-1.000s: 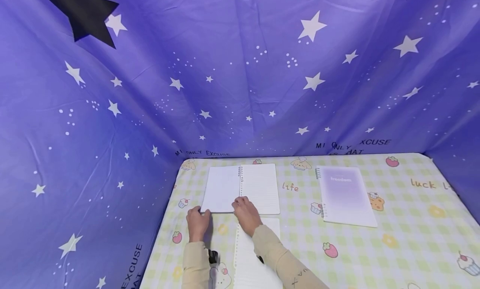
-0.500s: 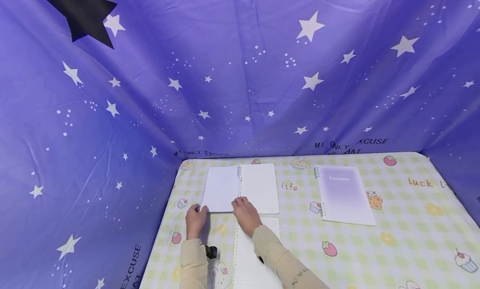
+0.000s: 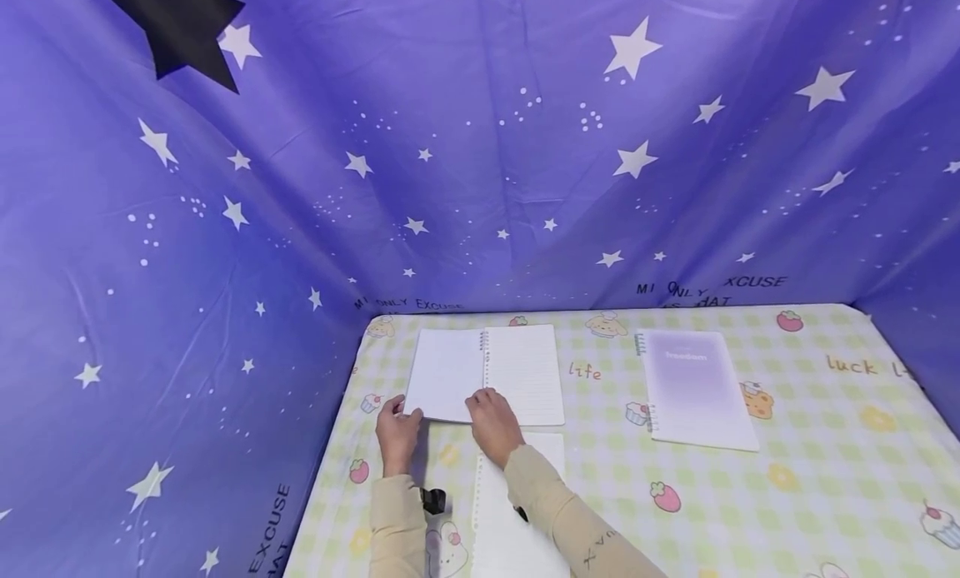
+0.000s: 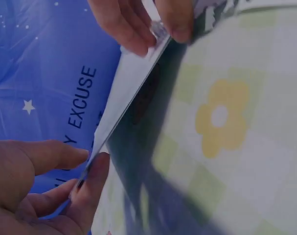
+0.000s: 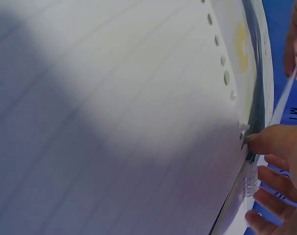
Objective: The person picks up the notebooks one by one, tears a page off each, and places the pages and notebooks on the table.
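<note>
An open ring-bound notebook (image 3: 446, 366) lies at the back left of the table, blank on its left side and ruled on its right. My left hand (image 3: 398, 436) pinches its lower left corner between thumb and fingers. That edge slants above the cloth in the left wrist view, with a shadow beneath. My right hand (image 3: 495, 424) grips the lower end of the spine, thumb and fingers at the clear plastic rings (image 5: 250, 181). Below the notebook lies loose ruled paper (image 3: 498, 528) with punched holes along its left edge, partly under my right forearm.
To the right lies a closed purple and white notebook (image 3: 693, 395) marked "freedom", its rings on the left. A green-and-white checked cloth (image 3: 600, 511) covers the table. Purple curtains (image 3: 450, 128) with stars rise behind and at both sides.
The head view has shifted slightly. The left fingers have moved a little at the notebook's corner. The right hand stays at the spine, and the other notebook and loose paper have not moved.
</note>
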